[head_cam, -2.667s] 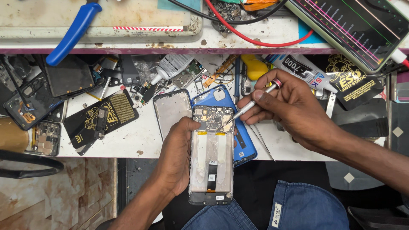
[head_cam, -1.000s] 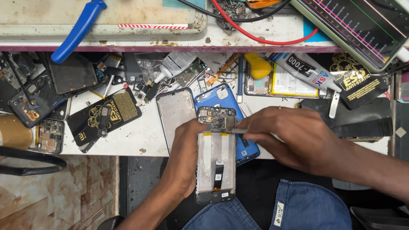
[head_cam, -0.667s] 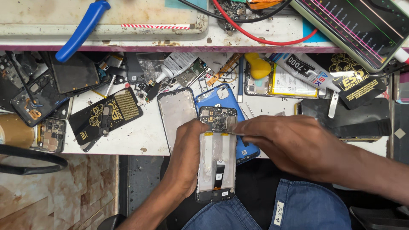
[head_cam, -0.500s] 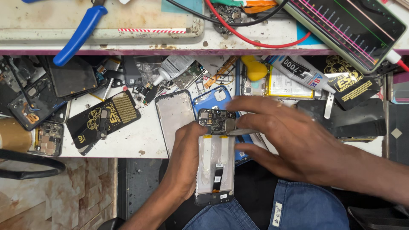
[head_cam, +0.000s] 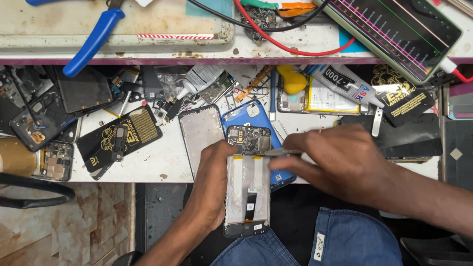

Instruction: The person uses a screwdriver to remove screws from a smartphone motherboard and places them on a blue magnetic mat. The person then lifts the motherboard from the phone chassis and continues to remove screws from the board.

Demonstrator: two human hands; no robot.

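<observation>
The left hand clamps an opened, backless grey smartphone steady, while right hand fingers pinch thin metal tweezers against its dark circuit board.

Opened phone before bench; back cover behind it.

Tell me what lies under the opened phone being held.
Under the opened phone, a blue back cover shows above and right of it on the white bench. The left hand grips its side. The cover's middle is hidden.
</observation>
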